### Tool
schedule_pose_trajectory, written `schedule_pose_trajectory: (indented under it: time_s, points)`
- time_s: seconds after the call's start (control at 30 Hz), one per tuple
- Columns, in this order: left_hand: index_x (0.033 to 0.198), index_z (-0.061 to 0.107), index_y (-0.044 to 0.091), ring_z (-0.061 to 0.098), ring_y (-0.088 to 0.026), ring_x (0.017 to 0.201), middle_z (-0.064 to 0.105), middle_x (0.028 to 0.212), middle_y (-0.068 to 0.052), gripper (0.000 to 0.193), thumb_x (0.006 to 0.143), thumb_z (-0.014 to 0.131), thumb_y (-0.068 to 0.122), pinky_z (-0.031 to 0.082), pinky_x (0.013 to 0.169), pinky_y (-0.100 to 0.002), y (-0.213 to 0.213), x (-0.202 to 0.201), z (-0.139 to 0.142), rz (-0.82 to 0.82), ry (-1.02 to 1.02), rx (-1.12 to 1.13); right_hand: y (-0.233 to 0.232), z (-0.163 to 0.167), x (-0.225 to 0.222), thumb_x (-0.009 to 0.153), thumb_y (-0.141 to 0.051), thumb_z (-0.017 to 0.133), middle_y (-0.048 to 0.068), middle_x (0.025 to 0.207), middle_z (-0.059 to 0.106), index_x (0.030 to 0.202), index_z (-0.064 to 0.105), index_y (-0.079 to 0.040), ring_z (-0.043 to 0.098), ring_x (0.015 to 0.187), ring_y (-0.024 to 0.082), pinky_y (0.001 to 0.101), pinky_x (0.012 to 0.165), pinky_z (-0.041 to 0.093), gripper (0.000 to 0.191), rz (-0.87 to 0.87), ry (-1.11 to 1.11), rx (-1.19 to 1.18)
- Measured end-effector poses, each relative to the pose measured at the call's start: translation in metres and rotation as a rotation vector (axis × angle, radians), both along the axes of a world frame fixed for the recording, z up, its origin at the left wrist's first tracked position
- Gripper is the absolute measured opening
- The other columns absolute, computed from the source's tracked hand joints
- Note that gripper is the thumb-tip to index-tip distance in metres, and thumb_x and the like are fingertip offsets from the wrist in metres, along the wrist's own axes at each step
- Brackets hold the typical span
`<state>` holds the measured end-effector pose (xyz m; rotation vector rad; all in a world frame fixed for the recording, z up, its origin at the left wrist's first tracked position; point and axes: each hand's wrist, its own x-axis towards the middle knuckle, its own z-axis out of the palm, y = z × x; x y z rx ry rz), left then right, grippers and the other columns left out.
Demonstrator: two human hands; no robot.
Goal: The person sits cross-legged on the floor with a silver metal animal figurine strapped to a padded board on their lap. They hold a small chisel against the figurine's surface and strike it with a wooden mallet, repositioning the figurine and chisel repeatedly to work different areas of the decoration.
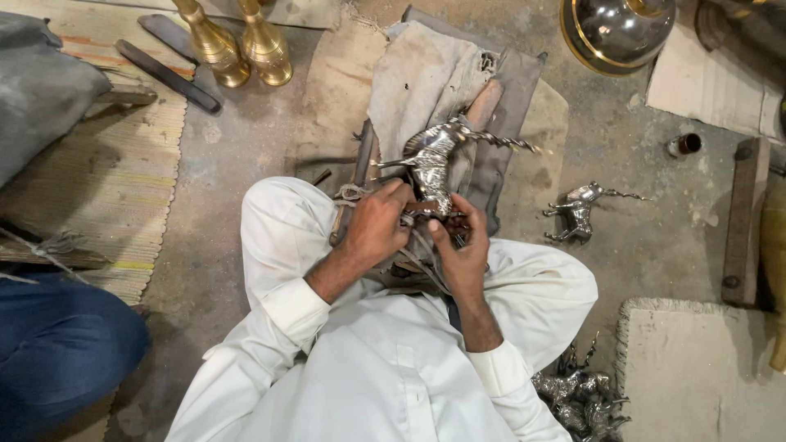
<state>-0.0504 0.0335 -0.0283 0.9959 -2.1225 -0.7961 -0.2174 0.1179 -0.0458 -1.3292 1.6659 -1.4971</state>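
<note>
The person sits on the floor (221,164) with a silver horse figure (432,164) lying on a grey cloth (417,74) at twelve o'clock from the knees. The left hand (375,227) has its fingers closed around the figure's lower end; the right hand (460,250) pinches the same end from the other side. A second silver horse (580,211) stands at two o'clock, two brass vases (241,45) at ten, more figures (581,397) at five.
</note>
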Motion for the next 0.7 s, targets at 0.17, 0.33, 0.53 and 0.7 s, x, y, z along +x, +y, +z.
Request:
schedule_pose_trajectory:
  time_s: [0.17, 0.33, 0.53, 0.7]
  points:
    - [0.095, 0.065, 0.001, 0.063, -0.038, 0.092, 0.058, 0.096, -0.015, 0.037, 0.068, 0.087, 0.015, 0.051, 0.076, -0.047, 0.003, 0.019, 0.017, 0.004, 0.041, -0.086, -0.003, 0.005, -0.009, 0.094, -0.025, 0.081, 0.001, 0.116, 0.057, 0.140, 0.063, -0.003, 0.057, 0.100, 0.011, 0.0265, 0.090, 0.050, 0.054, 0.026, 0.105, 0.000]
    - [0.101, 0.070, 0.000, 0.065, -0.036, 0.094, 0.062, 0.099, -0.014, 0.034, 0.074, 0.085, 0.014, 0.053, 0.076, -0.044, 0.002, 0.053, 0.029, -0.053, 0.105, -0.031, 0.004, -0.003, -0.009, 0.091, -0.030, 0.082, 0.002, 0.118, 0.056, 0.137, 0.056, -0.002, 0.057, 0.101, 0.011, 0.0274, 0.092, 0.050, 0.059, 0.019, 0.043, 0.015]
    - [0.089, 0.075, 0.005, 0.072, -0.029, 0.079, 0.073, 0.084, -0.009, 0.016, 0.079, 0.082, 0.015, 0.054, 0.071, -0.040, -0.003, 0.084, 0.031, -0.083, 0.078, 0.328, 0.025, -0.004, 0.001, 0.084, -0.025, 0.090, 0.007, 0.117, 0.055, 0.123, 0.054, -0.003, 0.057, 0.105, 0.018, 0.0317, 0.094, 0.050, 0.057, 0.062, 0.258, -0.028]
    - [0.093, 0.076, 0.003, 0.069, -0.034, 0.087, 0.073, 0.087, -0.013, 0.025, 0.075, 0.086, 0.017, 0.053, 0.076, -0.044, -0.003, 0.102, 0.023, -0.077, -0.256, 0.206, 0.039, 0.009, 0.005, 0.075, -0.018, 0.090, 0.014, 0.113, 0.057, 0.112, 0.064, -0.006, 0.058, 0.106, 0.029, 0.0381, 0.090, 0.049, 0.047, 0.164, 0.597, -0.031]
